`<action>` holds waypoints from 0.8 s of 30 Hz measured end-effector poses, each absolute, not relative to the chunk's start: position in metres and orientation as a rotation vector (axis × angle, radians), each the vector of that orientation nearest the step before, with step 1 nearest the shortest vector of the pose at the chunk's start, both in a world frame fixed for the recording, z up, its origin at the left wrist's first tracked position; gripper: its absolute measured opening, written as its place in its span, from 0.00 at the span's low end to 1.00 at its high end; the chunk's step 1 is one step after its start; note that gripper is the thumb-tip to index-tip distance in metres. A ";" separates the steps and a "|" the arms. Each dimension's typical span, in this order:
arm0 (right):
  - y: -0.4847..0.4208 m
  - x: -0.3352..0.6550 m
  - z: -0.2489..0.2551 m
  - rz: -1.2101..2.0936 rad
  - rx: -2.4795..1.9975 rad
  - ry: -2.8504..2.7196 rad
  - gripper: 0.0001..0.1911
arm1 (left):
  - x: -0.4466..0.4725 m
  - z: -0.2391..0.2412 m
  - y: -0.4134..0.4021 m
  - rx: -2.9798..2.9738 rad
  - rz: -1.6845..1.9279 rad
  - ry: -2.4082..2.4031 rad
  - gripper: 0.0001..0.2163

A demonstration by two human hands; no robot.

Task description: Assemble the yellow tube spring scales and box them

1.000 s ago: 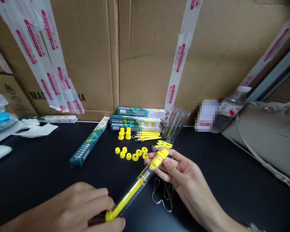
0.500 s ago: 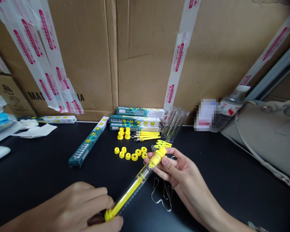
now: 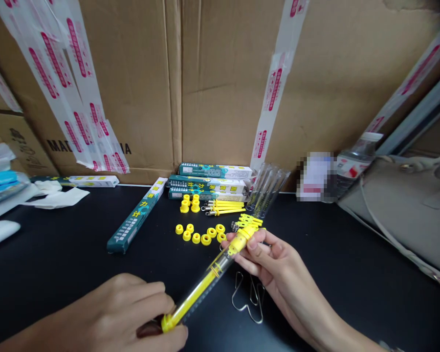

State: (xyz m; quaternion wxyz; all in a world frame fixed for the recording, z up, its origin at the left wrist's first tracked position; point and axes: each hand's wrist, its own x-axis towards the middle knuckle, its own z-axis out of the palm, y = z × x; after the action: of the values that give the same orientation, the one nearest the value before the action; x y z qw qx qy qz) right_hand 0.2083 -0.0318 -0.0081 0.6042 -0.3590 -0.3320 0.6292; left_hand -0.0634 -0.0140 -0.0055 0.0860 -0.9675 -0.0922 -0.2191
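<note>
A clear-tubed spring scale with yellow ends and a yellow rod inside slants between my two hands. My right hand pinches its yellow upper cap between thumb and fingers. Closed around the lower yellow end is my left hand. A dark brown piece shows between that hand's fingers, and I cannot make out what it is. Bent wire hooks lie on the table under my right hand. Just beyond the scale are several small yellow rings and short yellow rods with springs.
Behind lie yellow flanged caps, yellow rods with springs, clear tubes and green-white boxes. One box lies slantwise at left. A bottle and a bag stand right; cardboard walls the back.
The view has shifted slightly, so everything appears a little further right. Both hands keep the same hold on the spring scale.
</note>
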 end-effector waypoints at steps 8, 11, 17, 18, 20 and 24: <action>-0.032 0.207 -0.011 1.498 -0.826 -0.688 0.23 | -0.062 -0.005 -0.014 -2.915 -0.658 -0.293 0.09; -0.032 0.208 -0.011 1.494 -0.827 -0.719 0.21 | -0.061 -0.004 -0.013 -2.904 -0.692 -0.295 0.09; -0.030 0.209 -0.011 1.458 -0.857 -0.746 0.12 | -0.057 0.012 -0.009 -2.914 -0.646 -0.285 0.10; -0.030 0.209 -0.011 1.454 -0.868 -0.741 0.11 | -0.057 0.015 -0.009 -2.917 -0.638 -0.299 0.12; -0.031 0.209 -0.012 1.451 -0.882 -0.717 0.10 | -0.055 0.018 -0.007 -2.913 -0.653 -0.311 0.16; -0.032 0.208 -0.013 1.452 -0.877 -0.670 0.11 | -0.055 0.017 -0.006 -2.905 -0.649 -0.299 0.13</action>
State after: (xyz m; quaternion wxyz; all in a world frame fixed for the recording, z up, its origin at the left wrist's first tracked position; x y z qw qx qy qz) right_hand 0.2081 -0.0317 -0.0132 0.6123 -0.3801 -0.2904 0.6294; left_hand -0.0545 -0.0060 0.0174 0.0749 -0.9683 -0.0996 -0.2163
